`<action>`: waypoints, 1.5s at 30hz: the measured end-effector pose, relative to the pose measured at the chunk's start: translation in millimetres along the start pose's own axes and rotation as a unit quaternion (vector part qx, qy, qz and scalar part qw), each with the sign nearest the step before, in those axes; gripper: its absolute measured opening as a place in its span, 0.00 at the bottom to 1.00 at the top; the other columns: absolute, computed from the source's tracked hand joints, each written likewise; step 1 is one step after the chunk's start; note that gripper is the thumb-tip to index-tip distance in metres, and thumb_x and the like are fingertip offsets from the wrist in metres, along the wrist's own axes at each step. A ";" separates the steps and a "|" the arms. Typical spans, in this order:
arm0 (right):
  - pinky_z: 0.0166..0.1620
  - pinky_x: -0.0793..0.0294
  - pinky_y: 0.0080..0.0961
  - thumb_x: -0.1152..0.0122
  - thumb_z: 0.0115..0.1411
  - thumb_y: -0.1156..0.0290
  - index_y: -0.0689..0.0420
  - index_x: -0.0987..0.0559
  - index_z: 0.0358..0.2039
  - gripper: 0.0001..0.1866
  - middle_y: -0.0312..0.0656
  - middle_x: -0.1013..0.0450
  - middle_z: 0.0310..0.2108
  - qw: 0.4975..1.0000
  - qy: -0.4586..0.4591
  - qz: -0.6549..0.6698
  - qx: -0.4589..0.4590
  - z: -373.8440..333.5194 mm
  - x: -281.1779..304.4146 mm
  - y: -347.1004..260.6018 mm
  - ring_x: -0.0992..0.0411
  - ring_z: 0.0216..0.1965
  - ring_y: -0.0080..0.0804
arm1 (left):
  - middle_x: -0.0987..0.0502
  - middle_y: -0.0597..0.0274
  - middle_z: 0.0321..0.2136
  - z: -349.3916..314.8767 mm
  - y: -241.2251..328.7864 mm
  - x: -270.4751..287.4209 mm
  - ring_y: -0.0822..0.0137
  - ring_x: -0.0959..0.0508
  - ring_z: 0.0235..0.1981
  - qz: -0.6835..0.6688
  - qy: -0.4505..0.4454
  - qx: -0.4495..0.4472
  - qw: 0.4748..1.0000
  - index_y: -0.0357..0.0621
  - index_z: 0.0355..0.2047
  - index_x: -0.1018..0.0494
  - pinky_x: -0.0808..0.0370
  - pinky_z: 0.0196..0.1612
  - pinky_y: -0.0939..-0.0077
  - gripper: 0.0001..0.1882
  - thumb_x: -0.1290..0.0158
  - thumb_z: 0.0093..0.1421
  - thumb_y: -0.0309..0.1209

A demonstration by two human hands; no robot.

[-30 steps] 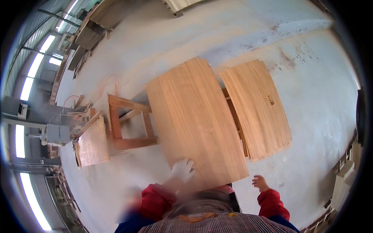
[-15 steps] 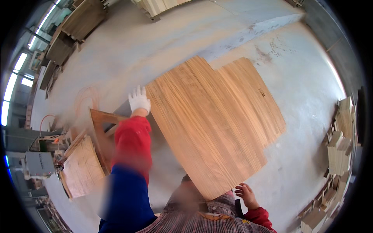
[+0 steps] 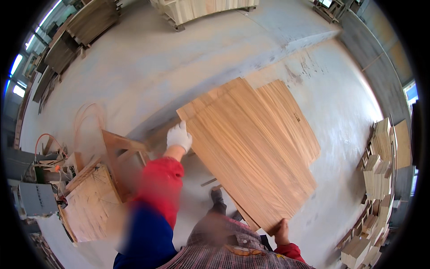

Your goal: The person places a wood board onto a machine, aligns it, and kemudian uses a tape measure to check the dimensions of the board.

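- Panel (image 3: 246,154) at centre, overlapping a board (image 3: 293,123).
- Left hand (image 3: 179,137), gloved, touches its left edge; whether the grip is clamped, I can't tell.
- Right hand (image 3: 281,233), bare: grip clamped on its near corner.

Spread under everything, pale grey floor (image 3: 134,58), bearing 1 reddish-brown wooden frame (image 3: 117,141) at left and, far off, a pale wooden stack (image 3: 201,11) on dark feet. Cannot make out the support under the overlapping wooden panels (image 3: 251,157).

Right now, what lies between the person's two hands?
In the head view, the top wooden panel lies between the gloved left hand at its left edge and the bare right hand at its near corner.
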State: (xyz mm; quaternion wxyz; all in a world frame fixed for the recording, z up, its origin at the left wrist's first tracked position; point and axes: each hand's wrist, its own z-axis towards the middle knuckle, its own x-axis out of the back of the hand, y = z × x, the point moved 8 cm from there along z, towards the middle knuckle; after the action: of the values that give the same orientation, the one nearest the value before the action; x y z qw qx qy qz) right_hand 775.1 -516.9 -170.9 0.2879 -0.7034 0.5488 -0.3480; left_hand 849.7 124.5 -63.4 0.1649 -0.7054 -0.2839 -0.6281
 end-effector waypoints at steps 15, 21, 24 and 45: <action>0.48 0.36 0.27 0.53 0.58 0.51 0.60 0.32 0.46 0.25 0.40 0.32 0.43 0.998 -0.040 0.041 -0.032 49.1 174.5 -22.2 0.34 0.44 0.31 | 0.26 0.46 0.34 -328.7 -19.0 7.6 0.46 0.28 0.39 -0.290 -0.024 0.280 0.915 0.46 0.36 0.28 0.33 0.42 0.56 0.25 0.66 0.59 0.52; 0.44 0.35 0.24 0.52 0.58 0.52 0.59 0.29 0.42 0.23 0.37 0.31 0.39 0.982 -0.157 -0.056 0.084 49.5 61.9 -127.9 0.34 0.40 0.29 | 0.25 0.48 0.33 -515.1 -105.4 10.5 0.47 0.28 0.39 -0.356 0.126 0.442 0.814 0.46 0.37 0.28 0.32 0.42 0.59 0.23 0.63 0.58 0.50; 0.39 0.35 0.22 0.51 0.58 0.54 0.59 0.27 0.35 0.19 0.35 0.31 0.31 0.964 -0.179 -0.128 0.148 45.5 -19.9 -148.2 0.34 0.35 0.25 | 0.25 0.47 0.32 -605.9 -154.3 -9.2 0.48 0.27 0.38 -0.383 0.215 0.490 0.753 0.44 0.36 0.28 0.32 0.41 0.61 0.22 0.62 0.58 0.48; 0.62 0.58 0.32 0.46 0.54 0.68 0.59 0.53 0.61 0.38 0.49 0.56 0.62 0.754 -0.557 -0.266 0.225 -319.0 -457.9 -74.3 0.58 0.63 0.39 | 0.35 0.59 0.48 -798.0 -543.0 -95.7 0.59 0.34 0.47 -0.817 0.493 0.282 0.103 0.47 0.52 0.42 0.36 0.50 0.63 0.27 0.53 0.56 0.47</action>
State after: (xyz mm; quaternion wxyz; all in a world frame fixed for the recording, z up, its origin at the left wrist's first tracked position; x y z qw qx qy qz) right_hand 489.4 -61.8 -3.1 0.5886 -0.8053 -0.0121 -0.0702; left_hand -117.5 61.7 -99.6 -0.1571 0.5152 -0.7013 -0.4670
